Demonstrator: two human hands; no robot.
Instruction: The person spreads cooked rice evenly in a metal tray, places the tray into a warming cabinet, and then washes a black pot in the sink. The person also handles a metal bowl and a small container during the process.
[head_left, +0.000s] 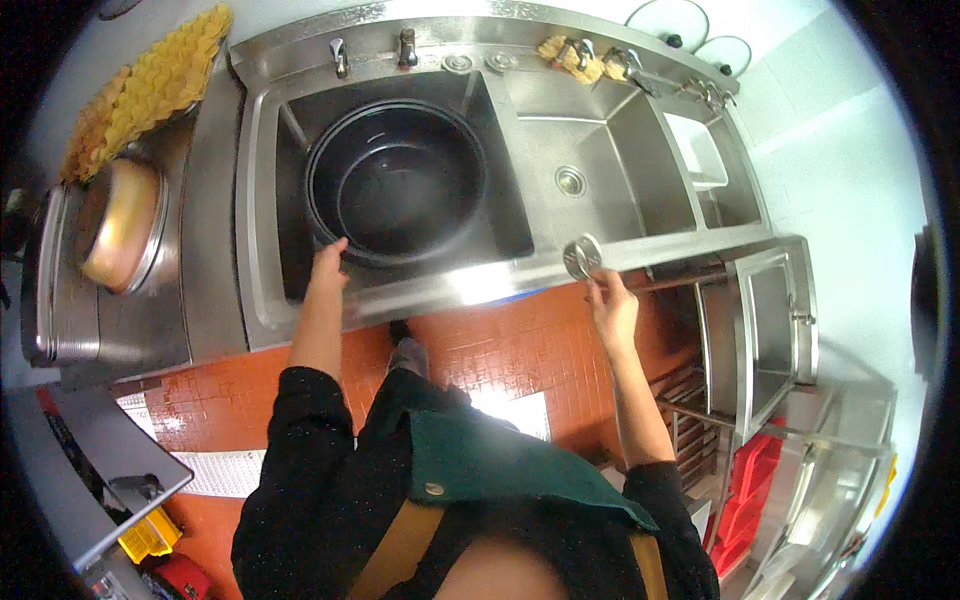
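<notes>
A large round black tub (397, 187) sits in the left basin of a stainless steel sink (450, 289). My left hand (330, 262) is at the tub's near left rim, fingers extended; whether it grips the rim is hard to tell. My right hand (611, 300) holds a round perforated metal sink strainer (583, 256) by its edge, over the front edge of the sink near the middle basin (592, 154). That basin has a round drain (571, 181) in its floor.
Yellow cloths (161, 75) and a round metal bowl (131, 225) are on the left counter. Faucets (407, 49) line the sink's back ledge. A white container (697, 150) sits in the right basin. Another steel sink (772, 322) and red bins (750, 487) are at right.
</notes>
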